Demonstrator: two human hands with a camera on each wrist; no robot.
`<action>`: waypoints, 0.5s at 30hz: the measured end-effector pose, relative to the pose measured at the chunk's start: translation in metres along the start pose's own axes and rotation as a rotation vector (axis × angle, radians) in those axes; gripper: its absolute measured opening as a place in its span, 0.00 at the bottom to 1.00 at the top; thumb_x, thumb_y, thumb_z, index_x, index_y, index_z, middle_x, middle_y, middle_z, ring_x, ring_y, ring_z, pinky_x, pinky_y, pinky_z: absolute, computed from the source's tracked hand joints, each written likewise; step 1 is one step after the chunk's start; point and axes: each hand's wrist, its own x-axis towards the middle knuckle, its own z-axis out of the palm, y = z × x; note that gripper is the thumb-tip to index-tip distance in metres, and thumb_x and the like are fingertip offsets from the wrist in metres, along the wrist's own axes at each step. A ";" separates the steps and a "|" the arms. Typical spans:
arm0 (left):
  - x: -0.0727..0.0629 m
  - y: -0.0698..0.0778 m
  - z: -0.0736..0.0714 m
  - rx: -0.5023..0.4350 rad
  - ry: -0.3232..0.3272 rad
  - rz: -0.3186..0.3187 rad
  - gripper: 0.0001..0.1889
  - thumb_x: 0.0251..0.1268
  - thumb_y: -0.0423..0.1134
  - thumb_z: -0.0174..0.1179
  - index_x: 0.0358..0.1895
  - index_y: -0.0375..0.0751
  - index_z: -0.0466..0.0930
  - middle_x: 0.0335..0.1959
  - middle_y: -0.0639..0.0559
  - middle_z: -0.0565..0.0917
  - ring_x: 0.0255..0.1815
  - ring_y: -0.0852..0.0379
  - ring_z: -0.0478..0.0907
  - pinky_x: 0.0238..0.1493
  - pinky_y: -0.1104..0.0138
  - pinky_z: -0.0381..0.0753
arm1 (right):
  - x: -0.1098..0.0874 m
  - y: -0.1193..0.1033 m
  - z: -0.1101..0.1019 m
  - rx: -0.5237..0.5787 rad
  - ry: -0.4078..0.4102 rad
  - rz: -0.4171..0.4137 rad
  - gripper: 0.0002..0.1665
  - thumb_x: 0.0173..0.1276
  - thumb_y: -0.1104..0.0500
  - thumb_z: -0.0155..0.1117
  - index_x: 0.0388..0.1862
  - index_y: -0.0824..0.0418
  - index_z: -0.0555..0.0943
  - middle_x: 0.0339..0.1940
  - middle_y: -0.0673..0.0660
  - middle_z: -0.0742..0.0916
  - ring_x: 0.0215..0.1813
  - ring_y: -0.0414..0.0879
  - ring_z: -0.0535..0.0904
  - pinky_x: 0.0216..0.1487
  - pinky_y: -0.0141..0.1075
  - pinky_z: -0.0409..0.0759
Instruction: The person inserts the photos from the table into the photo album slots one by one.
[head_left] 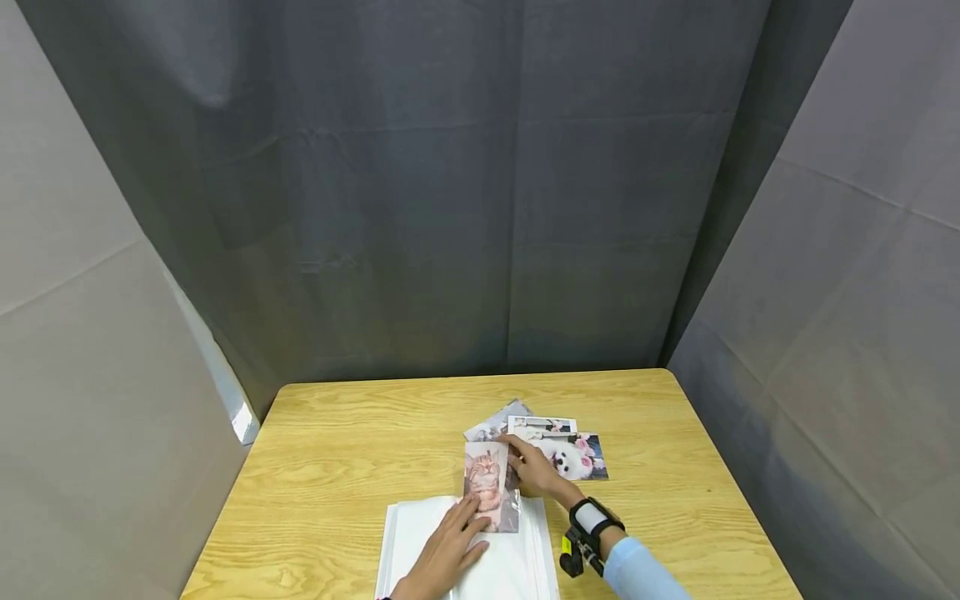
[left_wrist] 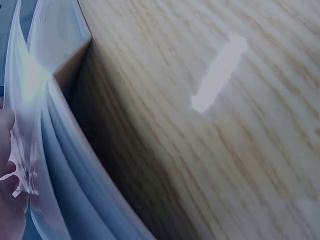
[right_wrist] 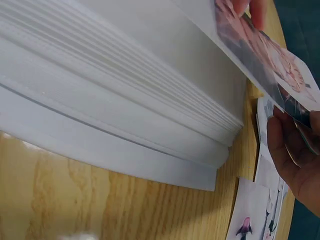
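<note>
A photo print of an orange cat (head_left: pixel 484 482) lies over the upper middle of an open white album (head_left: pixel 504 575). Its far end sticks out past the album's top edge, and a shiny clear film shows along its right side. My right hand (head_left: pixel 534 468) pinches the photo near that far end; in the right wrist view the thumb is at the photo's end with curled fingers (right_wrist: pixel 280 145) beneath. The fingertips of my left hand (head_left: pixel 447 546) rest on the photo's lower left, the palm over the album's left page.
Beyond the album lie several loose photos: a white dog with pink flowers (head_left: pixel 581 457), a white-bordered print (head_left: pixel 555 424) and a greyish one (head_left: pixel 497 423). They overlap on the wooden table (head_left: pixel 337 450). Grey curtains (head_left: pixel 405 250) hang behind and at both sides.
</note>
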 end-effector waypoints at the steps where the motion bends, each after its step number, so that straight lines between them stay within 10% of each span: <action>1: 0.000 0.000 0.000 -0.006 -0.010 -0.009 0.17 0.69 0.43 0.62 0.56 0.39 0.81 0.66 0.32 0.72 0.67 0.35 0.68 0.62 0.45 0.72 | -0.001 0.001 0.002 -0.001 -0.013 0.004 0.23 0.77 0.72 0.45 0.68 0.67 0.71 0.34 0.62 0.79 0.24 0.40 0.70 0.23 0.31 0.70; 15: 0.001 0.001 0.000 0.004 0.029 0.042 0.17 0.68 0.44 0.63 0.55 0.41 0.82 0.66 0.35 0.73 0.67 0.37 0.69 0.60 0.46 0.73 | -0.014 0.003 0.016 -0.033 -0.067 -0.067 0.16 0.72 0.74 0.49 0.50 0.71 0.83 0.50 0.67 0.84 0.39 0.48 0.79 0.38 0.34 0.76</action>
